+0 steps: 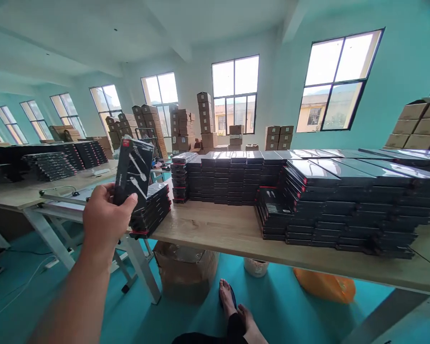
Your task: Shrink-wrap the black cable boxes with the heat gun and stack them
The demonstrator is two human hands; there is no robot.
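Note:
My left hand (105, 215) is raised at the left and grips a slim black cable box (135, 169). The box stands upright, with a red patch at its top corner and a picture of a cable with pale connectors. My thumb lies across its front, and the other fingers go behind it. Just behind and below is a low stack of similar black boxes (154, 210) at the table's left end. Whether the held box touches that stack, I cannot tell. My right hand is out of view.
The wooden table (208, 222) carries long stacks of black boxes (229, 179) at the back and a large pile (351, 210) on the right. Underneath are a cardboard carton (186, 274), a white bucket (256, 267) and an orange bag (324, 284). Brown cartons (205, 114) stand behind.

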